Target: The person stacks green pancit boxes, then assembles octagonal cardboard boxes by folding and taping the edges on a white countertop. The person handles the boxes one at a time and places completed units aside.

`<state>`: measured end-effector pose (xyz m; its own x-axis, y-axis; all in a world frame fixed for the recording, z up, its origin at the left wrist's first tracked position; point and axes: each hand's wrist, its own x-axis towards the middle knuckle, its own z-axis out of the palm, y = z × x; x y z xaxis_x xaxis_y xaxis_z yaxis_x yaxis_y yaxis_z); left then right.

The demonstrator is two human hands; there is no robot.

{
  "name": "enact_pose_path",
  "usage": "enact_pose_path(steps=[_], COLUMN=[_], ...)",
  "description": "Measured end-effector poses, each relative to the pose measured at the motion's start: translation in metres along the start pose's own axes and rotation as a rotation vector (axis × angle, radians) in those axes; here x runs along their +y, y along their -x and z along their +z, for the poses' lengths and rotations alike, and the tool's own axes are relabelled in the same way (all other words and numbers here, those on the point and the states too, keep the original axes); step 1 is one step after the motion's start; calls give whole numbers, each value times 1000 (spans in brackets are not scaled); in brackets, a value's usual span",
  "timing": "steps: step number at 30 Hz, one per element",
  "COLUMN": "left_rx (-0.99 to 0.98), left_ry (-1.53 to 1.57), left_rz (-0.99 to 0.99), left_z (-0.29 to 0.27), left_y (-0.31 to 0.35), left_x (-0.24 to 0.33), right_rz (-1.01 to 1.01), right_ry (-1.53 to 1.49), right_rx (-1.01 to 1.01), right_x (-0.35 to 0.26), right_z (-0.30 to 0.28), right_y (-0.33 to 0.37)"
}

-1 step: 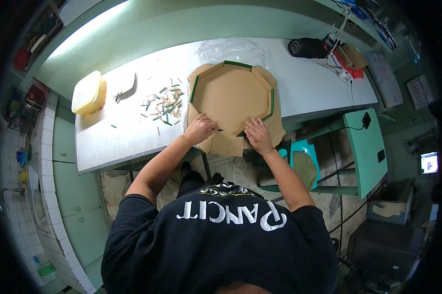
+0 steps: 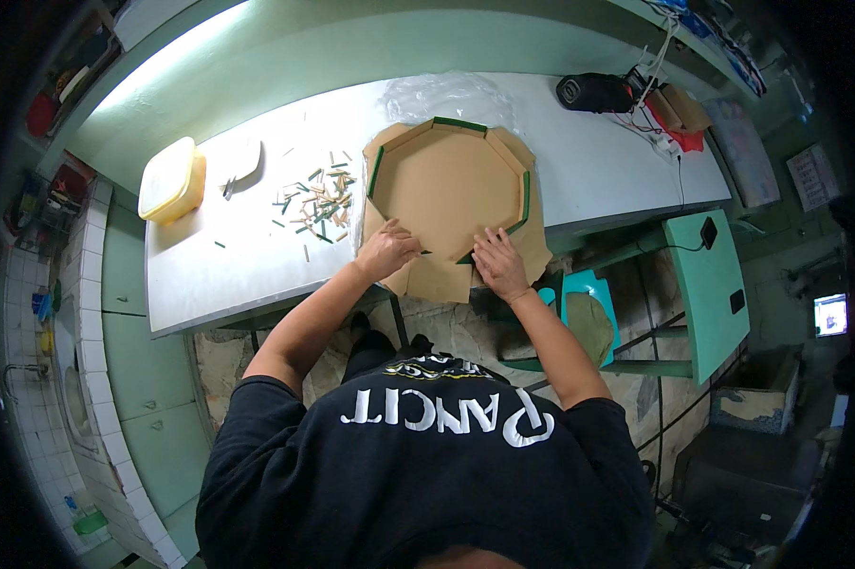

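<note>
A brown cardboard tray [image 2: 437,190] with many straight sides lies at the table's near edge. Green edging shows along several of its raised walls, and loose flaps spread outward around it. My left hand [image 2: 387,252] is closed over the near-left wall, fingertips curled inside; a small dark strip shows beside them. On the near-right wall, my right hand [image 2: 501,266] grips the board with its fingers bent over the rim. Its thumb is hidden. Left of the tray, small tan and green sticks [image 2: 323,201] lie scattered in a loose heap.
The white table [image 2: 247,275] also carries a yellow lidded tub [image 2: 173,180], a white lid [image 2: 239,161] and crumpled clear plastic [image 2: 446,98]. A black rolled item [image 2: 593,93] and cables sit at the far right. A green bench [image 2: 707,284] and turquoise stool [image 2: 588,284] stand right of me.
</note>
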<state>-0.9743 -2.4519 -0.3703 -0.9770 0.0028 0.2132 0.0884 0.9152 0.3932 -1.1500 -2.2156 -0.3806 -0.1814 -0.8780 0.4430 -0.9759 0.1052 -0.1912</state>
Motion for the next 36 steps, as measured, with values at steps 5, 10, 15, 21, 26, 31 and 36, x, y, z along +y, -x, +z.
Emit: enact_pose_path(steps=[5,10,15,21,26,31,36], left_rx=[145,-4,-94,-32,18,101,90], left_ry=[-45,41,4,-38,-80,66,413], left_rz=[159,203,214,195,121,-142,-349], left_z=[11,-5,-16,-15,-2,10,0], left_y=[9,15,19,22,20,1,-8], left_x=[-3,-12,-5,0,-4,-10,-11], right_rz=[-122,-95,-112,-126,-170,98,395], right_ry=[288,224,158,211,174,-5,-435], right_rx=[-348,-339,-405,-452,-172,-184,-261], right_x=[-9,-8,-5,-2,8,21,22], right_z=[-22,-25,-33,-33,-17,-9,2], right_y=[15,1,-6,-3,-9,-37,-58])
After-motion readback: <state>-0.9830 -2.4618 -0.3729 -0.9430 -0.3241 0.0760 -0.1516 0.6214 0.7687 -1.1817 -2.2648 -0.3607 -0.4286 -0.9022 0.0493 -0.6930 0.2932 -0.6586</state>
